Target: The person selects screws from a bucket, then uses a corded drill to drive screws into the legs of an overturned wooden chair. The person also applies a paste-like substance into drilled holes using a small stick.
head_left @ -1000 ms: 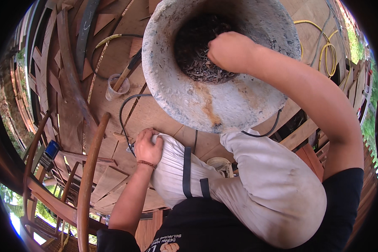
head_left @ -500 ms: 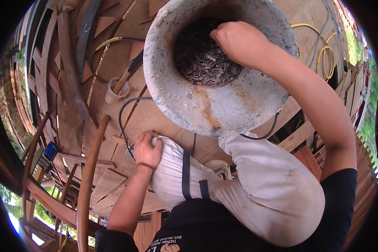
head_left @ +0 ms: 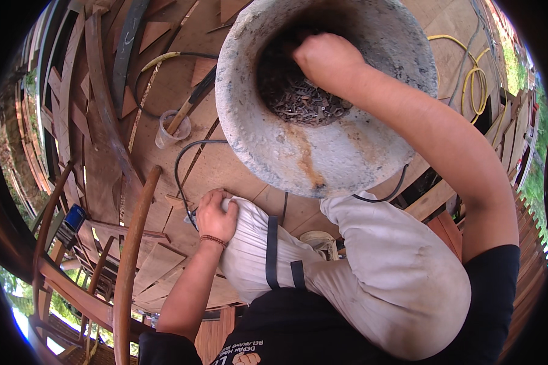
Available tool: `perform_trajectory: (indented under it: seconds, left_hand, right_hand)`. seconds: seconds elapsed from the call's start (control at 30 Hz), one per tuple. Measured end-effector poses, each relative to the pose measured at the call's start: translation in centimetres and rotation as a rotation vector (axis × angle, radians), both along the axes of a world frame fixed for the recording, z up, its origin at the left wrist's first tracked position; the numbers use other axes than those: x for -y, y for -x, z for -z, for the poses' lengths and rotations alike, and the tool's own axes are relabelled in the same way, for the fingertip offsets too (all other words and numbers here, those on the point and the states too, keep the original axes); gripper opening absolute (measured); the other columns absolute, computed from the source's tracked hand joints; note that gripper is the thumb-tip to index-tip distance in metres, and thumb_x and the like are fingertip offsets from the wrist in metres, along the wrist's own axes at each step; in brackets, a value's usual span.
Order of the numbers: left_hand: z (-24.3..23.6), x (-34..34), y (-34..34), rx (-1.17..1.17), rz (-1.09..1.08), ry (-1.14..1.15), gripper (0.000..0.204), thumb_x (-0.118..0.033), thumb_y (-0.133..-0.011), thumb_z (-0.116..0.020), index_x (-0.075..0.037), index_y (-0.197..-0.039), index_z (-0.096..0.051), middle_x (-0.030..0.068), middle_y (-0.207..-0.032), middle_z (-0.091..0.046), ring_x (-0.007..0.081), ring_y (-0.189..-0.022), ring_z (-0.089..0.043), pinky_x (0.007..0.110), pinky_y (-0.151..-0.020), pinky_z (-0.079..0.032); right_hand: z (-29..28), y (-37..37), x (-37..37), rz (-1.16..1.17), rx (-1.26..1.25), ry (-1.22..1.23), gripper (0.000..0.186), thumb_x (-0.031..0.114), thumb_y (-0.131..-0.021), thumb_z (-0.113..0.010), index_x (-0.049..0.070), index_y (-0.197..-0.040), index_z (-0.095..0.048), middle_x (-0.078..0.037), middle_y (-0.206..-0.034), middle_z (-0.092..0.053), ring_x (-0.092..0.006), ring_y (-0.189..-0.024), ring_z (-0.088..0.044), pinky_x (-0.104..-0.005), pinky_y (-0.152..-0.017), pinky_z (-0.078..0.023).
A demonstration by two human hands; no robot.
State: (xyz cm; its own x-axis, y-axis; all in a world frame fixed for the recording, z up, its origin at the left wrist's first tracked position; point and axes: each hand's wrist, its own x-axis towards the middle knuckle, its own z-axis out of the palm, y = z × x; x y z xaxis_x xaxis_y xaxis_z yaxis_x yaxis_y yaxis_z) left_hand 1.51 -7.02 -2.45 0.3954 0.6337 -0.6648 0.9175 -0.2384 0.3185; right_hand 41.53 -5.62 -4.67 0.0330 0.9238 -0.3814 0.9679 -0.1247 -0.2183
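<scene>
A large, rough grey vessel (head_left: pixel 274 149) with a wide flared rim and rust-brown streaks stands before my knees. Its dark hollow holds a heap of small bits (head_left: pixel 310 104) that look like screws and nails. My right hand (head_left: pixel 329 58) reaches inside over the heap, fingers curled downward. The fingertips are lost in shadow, so whatever they hold cannot be made out. Resting on my left knee, over the pale trousers (head_left: pixel 249 237), is my left hand (head_left: pixel 217 216), its fingers laid over the cloth and nothing in it.
Left of the vessel, a clear plastic cup (head_left: pixel 175 130) has a wooden-handled tool (head_left: pixel 192 100) leaning in it. A curved wooden rail (head_left: pixel 134 249) rises near my left arm. Cables, including a yellow hose (head_left: pixel 476 79), cross the board floor. Wood offcuts (head_left: pixel 73 115) lie at the left.
My right hand has moved left and deeper into the hollow, so its fingertips are now hidden. The view has shifted slightly; my left hand stays on the knee.
</scene>
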Motion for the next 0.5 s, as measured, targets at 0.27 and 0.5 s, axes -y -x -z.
perform_trajectory:
  seconds: [0.27, 0.5]
  left_hand:
    - [-0.1, -0.1, -0.1, 0.008, -0.007, 0.007, 0.019, -0.022, -0.081, -0.064, -0.007, -0.092, -0.069, 0.0120, -0.112, -0.066, 0.0326, -0.109, -0.059, 0.041, -0.096, -0.045]
    - [-0.2, 0.0, -0.1, -0.001, -0.012, 0.010, 0.018, -0.021, -0.081, -0.064, -0.008, -0.092, -0.069, 0.0116, -0.111, -0.066, 0.0320, -0.111, -0.058, 0.042, -0.097, -0.045]
  right_hand:
    - [-0.6, 0.1, 1.9, -0.175, -0.003, -0.035, 0.015, 0.010, -0.082, -0.058, 0.006, -0.082, -0.072, -0.014, -0.089, -0.068, -0.0303, -0.084, -0.070, -0.0407, -0.074, -0.058]
    - [-4.9, 1.8, 5.2, -0.258, -0.185, 0.144, 0.013, 0.008, -0.080, -0.058, 0.001, -0.080, -0.069, -0.012, -0.092, -0.063, -0.0289, -0.082, -0.069, -0.0389, -0.070, -0.058]
